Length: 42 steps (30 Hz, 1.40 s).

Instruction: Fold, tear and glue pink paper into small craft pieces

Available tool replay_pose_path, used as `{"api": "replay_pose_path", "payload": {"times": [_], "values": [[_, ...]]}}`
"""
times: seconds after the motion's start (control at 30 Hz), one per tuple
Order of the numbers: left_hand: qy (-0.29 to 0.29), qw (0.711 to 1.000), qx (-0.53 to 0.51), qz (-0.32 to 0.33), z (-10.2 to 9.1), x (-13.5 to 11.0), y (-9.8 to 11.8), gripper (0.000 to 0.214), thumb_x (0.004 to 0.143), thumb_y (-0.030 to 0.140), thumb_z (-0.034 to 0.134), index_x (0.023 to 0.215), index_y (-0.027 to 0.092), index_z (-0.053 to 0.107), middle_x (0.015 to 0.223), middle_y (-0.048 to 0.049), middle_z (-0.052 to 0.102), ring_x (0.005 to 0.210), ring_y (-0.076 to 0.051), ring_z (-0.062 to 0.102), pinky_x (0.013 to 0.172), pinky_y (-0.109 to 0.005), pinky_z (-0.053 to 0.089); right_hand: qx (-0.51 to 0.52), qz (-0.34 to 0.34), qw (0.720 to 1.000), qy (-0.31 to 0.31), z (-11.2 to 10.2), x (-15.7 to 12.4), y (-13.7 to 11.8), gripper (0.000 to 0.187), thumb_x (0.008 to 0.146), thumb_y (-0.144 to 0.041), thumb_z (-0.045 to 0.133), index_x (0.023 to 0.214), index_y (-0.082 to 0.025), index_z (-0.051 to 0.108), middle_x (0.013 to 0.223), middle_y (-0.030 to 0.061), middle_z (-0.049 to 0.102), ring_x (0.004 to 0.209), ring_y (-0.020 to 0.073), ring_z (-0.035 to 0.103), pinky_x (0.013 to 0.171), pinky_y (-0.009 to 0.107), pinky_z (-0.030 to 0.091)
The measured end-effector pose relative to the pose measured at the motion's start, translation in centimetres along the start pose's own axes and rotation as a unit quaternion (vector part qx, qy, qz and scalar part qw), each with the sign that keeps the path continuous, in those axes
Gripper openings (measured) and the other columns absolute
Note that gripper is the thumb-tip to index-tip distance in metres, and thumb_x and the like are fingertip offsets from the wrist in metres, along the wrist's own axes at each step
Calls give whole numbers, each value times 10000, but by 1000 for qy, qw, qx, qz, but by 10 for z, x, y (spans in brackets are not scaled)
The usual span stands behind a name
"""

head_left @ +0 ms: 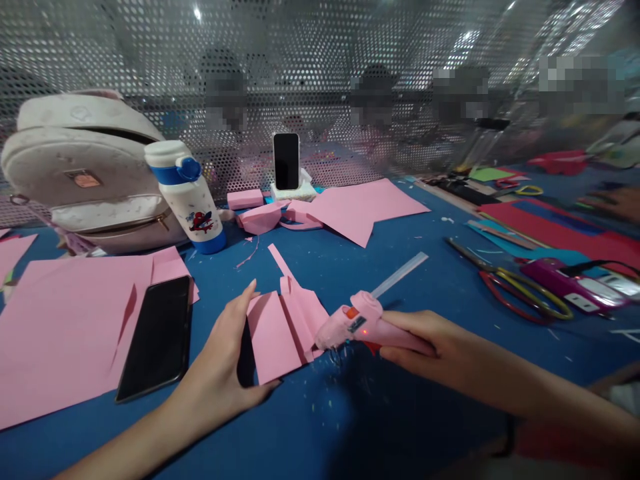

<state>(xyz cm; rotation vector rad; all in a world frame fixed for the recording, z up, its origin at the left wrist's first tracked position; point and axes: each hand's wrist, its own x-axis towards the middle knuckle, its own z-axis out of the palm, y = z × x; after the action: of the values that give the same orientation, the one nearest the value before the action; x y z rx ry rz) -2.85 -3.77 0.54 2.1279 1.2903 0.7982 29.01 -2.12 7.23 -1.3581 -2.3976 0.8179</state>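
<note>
My left hand (pixel 235 353) grips the left side of a folded pink paper piece (pixel 275 333), fingers at its top edge and thumb at its bottom edge. A narrow paper strip sticks up from the far end of the piece. In my right hand (pixel 425 340) is a pink hot glue gun (pixel 353 323), held by its handle, with an orange light lit on its side. Its nozzle points left and meets the right edge of the folded paper; whether glue is coming out I cannot tell. A clear glue stick (pixel 400 275) juts from the gun's back.
Left of my hand, a black phone (pixel 156 340) lies on pink sheets (pixel 65 320). Behind stand a backpack (pixel 95 173), a bottle (pixel 187 200) and a propped phone (pixel 287 162). Scissors (pixel 505 280) and a purple device (pixel 575 283) lie right. Another person's hand (pixel 613 202) is at far right.
</note>
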Motion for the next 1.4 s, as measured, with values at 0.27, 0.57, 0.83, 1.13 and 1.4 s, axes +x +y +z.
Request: {"api": "replay_pose_path", "payload": {"times": [0.27,0.57,0.83,1.13,1.4], "values": [[-2,1000,-1,-5,1,-1,-3,1127,730,209,731,1569,289,-19,1539,-150,271,1423,-383,293,1159,-642,250,40,-6,997,-59,-1,4,-8,293,961,-390,525,1141,-243,702,1032,25,735,888,196,674,774,274,515],[-9,1000,-6,-5,0,-1,-2,1115,735,201,725,1571,300,-6,1540,-139,273,1418,-367,298,1159,-631,257,-48,-19,999,-8,5,-8,-8,339,946,-419,527,1167,-205,671,1141,89,720,996,259,688,836,344,552],[-5,1000,-1,2,0,-1,-4,1114,731,214,736,1570,293,8,1539,-147,274,1417,-383,302,1155,-634,268,-58,-32,998,6,5,-11,-15,304,923,-367,550,1150,-202,665,1094,90,722,982,245,690,854,345,549],[1,1000,3,9,1,-1,-4,1080,753,229,729,1569,291,24,1534,-158,276,1412,-386,304,1142,-655,271,-51,-20,998,-30,3,-14,-17,302,908,-320,558,1171,-219,665,1064,86,727,935,251,702,800,345,560],[-7,1000,-4,1,-1,-1,-2,1111,734,194,736,1571,287,12,1533,-152,281,1407,-372,312,1148,-630,282,-71,-36,997,-13,5,-12,-15,350,914,-323,556,1236,-211,637,1138,102,721,1009,267,694,853,368,557]]}}
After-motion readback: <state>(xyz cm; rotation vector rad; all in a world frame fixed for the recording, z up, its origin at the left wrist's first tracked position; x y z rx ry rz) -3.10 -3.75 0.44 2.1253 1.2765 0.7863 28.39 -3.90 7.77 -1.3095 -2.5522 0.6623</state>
